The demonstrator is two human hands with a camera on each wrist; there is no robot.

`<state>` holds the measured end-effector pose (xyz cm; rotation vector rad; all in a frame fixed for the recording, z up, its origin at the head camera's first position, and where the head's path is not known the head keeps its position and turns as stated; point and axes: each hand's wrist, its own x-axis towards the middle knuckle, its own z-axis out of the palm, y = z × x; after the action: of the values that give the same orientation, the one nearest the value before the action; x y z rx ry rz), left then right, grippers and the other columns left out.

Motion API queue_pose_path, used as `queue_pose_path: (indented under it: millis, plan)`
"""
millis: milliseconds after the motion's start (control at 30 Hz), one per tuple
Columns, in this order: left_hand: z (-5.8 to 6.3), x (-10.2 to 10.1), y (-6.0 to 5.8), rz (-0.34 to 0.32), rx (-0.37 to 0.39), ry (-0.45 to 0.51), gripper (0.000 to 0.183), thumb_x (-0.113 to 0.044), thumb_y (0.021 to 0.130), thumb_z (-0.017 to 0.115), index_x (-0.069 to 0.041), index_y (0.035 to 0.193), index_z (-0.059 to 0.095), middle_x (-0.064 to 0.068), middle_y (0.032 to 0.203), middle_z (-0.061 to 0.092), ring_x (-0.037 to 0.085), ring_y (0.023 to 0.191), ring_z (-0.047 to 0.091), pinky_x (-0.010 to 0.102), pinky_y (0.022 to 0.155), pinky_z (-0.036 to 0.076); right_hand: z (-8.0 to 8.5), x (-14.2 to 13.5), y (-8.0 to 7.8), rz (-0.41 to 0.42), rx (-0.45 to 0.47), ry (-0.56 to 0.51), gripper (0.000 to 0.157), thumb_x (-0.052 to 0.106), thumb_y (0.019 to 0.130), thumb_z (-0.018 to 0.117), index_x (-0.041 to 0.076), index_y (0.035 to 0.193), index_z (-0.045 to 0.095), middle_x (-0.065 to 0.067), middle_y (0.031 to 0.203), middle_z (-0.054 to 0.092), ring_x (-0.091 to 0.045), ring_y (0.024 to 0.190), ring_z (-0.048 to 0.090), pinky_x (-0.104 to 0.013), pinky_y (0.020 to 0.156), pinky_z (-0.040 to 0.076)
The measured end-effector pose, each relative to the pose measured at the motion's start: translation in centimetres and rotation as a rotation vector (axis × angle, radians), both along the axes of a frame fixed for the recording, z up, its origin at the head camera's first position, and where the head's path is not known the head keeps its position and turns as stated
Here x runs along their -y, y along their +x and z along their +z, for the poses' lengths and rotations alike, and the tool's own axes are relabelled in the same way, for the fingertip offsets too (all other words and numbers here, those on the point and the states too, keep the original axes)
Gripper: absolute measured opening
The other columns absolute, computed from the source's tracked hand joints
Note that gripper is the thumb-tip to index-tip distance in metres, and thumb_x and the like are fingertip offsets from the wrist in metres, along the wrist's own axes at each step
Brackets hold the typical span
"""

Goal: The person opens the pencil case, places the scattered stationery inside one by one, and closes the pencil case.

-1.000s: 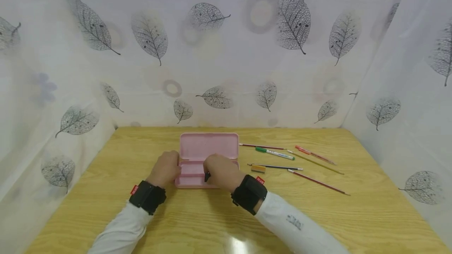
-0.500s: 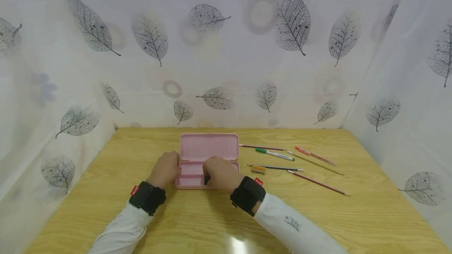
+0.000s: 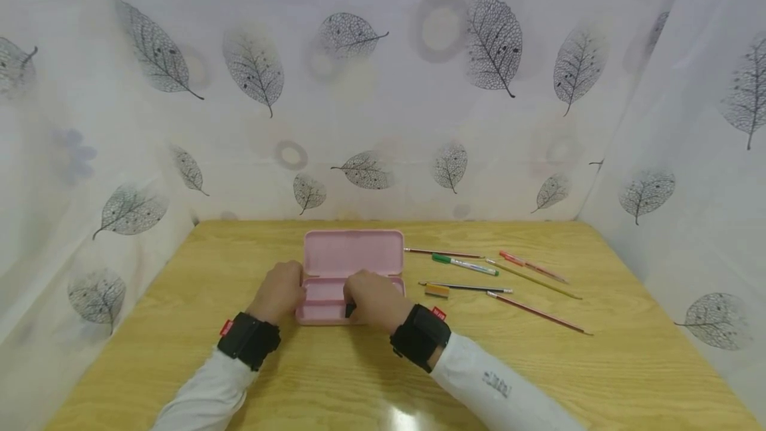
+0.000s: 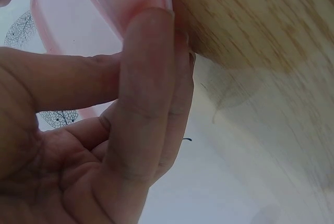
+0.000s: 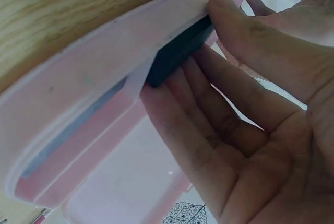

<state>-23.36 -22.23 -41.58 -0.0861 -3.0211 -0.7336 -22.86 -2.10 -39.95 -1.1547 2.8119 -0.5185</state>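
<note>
On the table [image 3: 335, 378], I have the case [image 3: 353, 253] open, lid folded back, so that part looks done. The left hand [image 3: 278, 291] pinches its left end. The right hand [image 3: 377, 298] has thumb and fingers clamped on a black block [image 5: 177, 54] at the front compartment; I judge that step unfinished, since nothing is released. To the right lie the green pen [image 3: 465, 265], red pen [image 3: 532, 267], pencils [image 3: 538, 313] and orange block [image 3: 437, 291], all outside the case, so I reckon much is left.

My head view gives their full spread but just a dark corner of the black block. The right wrist view shows its length against the fingers; the left wrist view shows the pinch, which the knuckles otherwise hide.
</note>
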Motion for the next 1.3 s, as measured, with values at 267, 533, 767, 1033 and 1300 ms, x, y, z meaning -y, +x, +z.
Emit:
queue_pose_path:
  millis: [267, 533, 767, 1033, 1300]
  plan:
    - [-0.2, 0.0, 0.0, 0.000, -0.010, -0.004, 0.011, 0.008, 0.076, 0.059, 0.001, 0.068, 0.057, 0.008, 0.063, 0.053, 0.021, 0.053, 0.051, 0.030, 0.046, 0.040, -0.1, -0.1, 0.3, 0.002, -0.056, 0.011, 0.008, 0.000, 0.076, 0.076, 0.006, 0.075, 0.070, 0.001, 0.069, 0.063, -0.009, 0.060, 0.050, -0.024, 0.054, 0.046]
    - [0.0, -0.1, 0.2, 0.001, 0.011, -0.005, 0.010, 0.008, 0.076, 0.060, 0.001, 0.070, 0.057, 0.008, 0.063, 0.051, 0.021, 0.054, 0.049, 0.030, 0.047, 0.039, -0.3, -0.2, 0.5, 0.045, -0.085, -0.031, 0.018, -0.005, 0.078, 0.072, 0.006, 0.066, 0.065, 0.004, 0.060, 0.045, -0.008, 0.054, 0.039, -0.021, 0.049, 0.032]
    - [0.2, -0.2, 0.3, -0.001, 0.012, 0.001, 0.009, 0.009, 0.077, 0.060, 0.002, 0.071, 0.058, 0.008, 0.063, 0.051, 0.020, 0.054, 0.050, 0.031, 0.047, 0.039, -0.4, -0.1, 0.4, 0.048, -0.119, -0.014, 0.014, -0.005, 0.078, 0.072, 0.005, 0.069, 0.070, 0.004, 0.062, 0.054, -0.008, 0.058, 0.043, -0.022, 0.052, 0.039]
    - [0.0, -0.1, 0.2, -0.006, -0.006, 0.010, 0.011, 0.009, 0.076, 0.059, 0.001, 0.069, 0.056, 0.007, 0.062, 0.050, 0.020, 0.052, 0.049, 0.029, 0.045, 0.037, 0.8, -1.6, 0.7, -0.013, -0.075, -0.048, 0.009, -0.001, 0.084, 0.069, 0.005, 0.089, 0.074, -0.005, 0.085, 0.072, -0.013, 0.077, 0.062, -0.031, 0.070, 0.058]
    - [-0.1, 0.0, 0.1, 0.004, 0.021, 0.021, 0.008, 0.008, 0.077, 0.060, 0.002, 0.073, 0.058, 0.009, 0.064, 0.053, 0.021, 0.054, 0.051, 0.030, 0.046, 0.040, 2.4, -3.9, 0.4, -0.088, 0.021, -0.055, 0.016, 0.004, 0.082, 0.074, 0.002, 0.098, 0.075, -0.009, 0.093, 0.072, -0.017, 0.082, 0.063, -0.035, 0.074, 0.058]
